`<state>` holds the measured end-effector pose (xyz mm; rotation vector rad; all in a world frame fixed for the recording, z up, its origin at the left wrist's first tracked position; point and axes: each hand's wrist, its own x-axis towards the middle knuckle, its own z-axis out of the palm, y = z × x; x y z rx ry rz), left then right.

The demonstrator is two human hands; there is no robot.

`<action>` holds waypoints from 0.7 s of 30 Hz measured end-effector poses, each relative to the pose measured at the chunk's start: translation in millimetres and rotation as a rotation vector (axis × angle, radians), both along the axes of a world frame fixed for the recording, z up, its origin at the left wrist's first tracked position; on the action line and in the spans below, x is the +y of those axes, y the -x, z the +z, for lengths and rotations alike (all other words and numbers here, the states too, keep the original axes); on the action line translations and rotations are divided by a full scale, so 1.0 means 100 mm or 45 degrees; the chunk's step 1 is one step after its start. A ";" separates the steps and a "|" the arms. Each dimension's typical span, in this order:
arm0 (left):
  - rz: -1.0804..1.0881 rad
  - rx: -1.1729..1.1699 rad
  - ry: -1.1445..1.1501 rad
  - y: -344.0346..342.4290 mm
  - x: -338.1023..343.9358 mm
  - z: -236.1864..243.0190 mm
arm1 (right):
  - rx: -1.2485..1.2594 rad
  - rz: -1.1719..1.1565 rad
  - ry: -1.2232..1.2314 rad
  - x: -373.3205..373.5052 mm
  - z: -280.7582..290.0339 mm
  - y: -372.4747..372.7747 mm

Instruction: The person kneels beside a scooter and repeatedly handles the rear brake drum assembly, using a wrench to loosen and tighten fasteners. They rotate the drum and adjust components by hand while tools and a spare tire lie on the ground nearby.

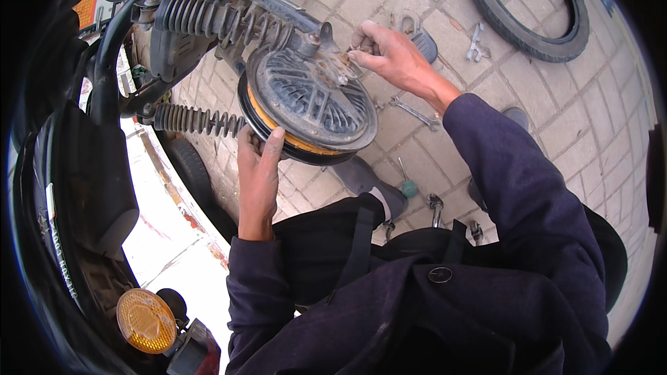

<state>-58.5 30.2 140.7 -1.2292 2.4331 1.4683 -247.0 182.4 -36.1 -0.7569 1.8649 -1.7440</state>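
Note:
A bare wheel rim (309, 101) with a dark spoked hub and an orange band around its edge hangs between the two coil shock absorbers (208, 17) of a scooter. My left hand (258, 167) grips the rim's lower left edge, thumb on the rim face. My right hand (389, 55) is at the rim's upper right, fingers curled around a small part by the axle; what they hold is hidden.
A loose black tyre (528, 7) lies on the brick paving at the upper right. Spanners (415, 112), a green-handled screwdriver (407, 184) and other tools (476, 42) lie scattered on the paving. The scooter's body and orange reflector (144, 319) fill the left side.

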 end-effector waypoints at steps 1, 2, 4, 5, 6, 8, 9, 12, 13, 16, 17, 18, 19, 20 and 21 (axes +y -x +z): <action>0.003 -0.002 -0.004 0.01 0.00 0.00 | -0.111 0.045 0.017 0.01 0.00 0.01; 0.018 -0.013 -0.011 0.02 0.01 0.00 | -0.065 0.046 0.003 0.01 0.01 0.02; 0.052 0.049 -0.020 0.02 0.03 -0.01 | 0.019 0.046 -0.032 0.02 0.03 0.04; 0.066 0.086 -0.034 0.03 0.04 -0.01 | -0.023 0.073 -0.014 0.02 0.03 0.04; 0.080 0.070 -0.027 0.03 0.05 -0.01 | -0.066 0.101 0.004 0.02 0.04 0.05; 0.086 0.063 -0.029 0.04 0.05 0.00 | -0.220 0.121 0.085 0.00 0.04 0.05; 0.088 0.063 -0.028 0.05 0.06 0.00 | -0.331 0.112 0.149 -0.02 0.04 0.04; 0.091 0.077 -0.038 0.05 0.07 0.00 | -0.521 0.128 0.193 -0.05 0.02 0.00; 0.088 0.085 -0.045 0.05 0.07 0.01 | -0.559 0.136 0.182 -0.06 0.01 -0.02; 0.095 0.094 -0.039 0.05 0.08 0.00 | -0.695 0.182 0.226 -0.10 -0.01 -0.06; 0.092 0.102 -0.037 0.05 0.08 0.00 | -0.670 0.187 0.207 -0.11 -0.02 -0.06; 0.096 0.083 -0.037 0.05 0.08 0.01 | -0.645 0.191 0.188 -0.11 -0.02 -0.06; 0.090 0.071 -0.040 0.05 0.07 0.01 | -0.620 0.194 0.169 -0.12 -0.03 -0.04; 0.085 0.059 -0.043 0.05 0.07 0.02 | -0.549 0.211 0.122 -0.11 -0.04 -0.01; 0.078 0.063 -0.041 0.05 0.07 0.02 | -0.478 0.228 0.076 -0.09 -0.05 0.04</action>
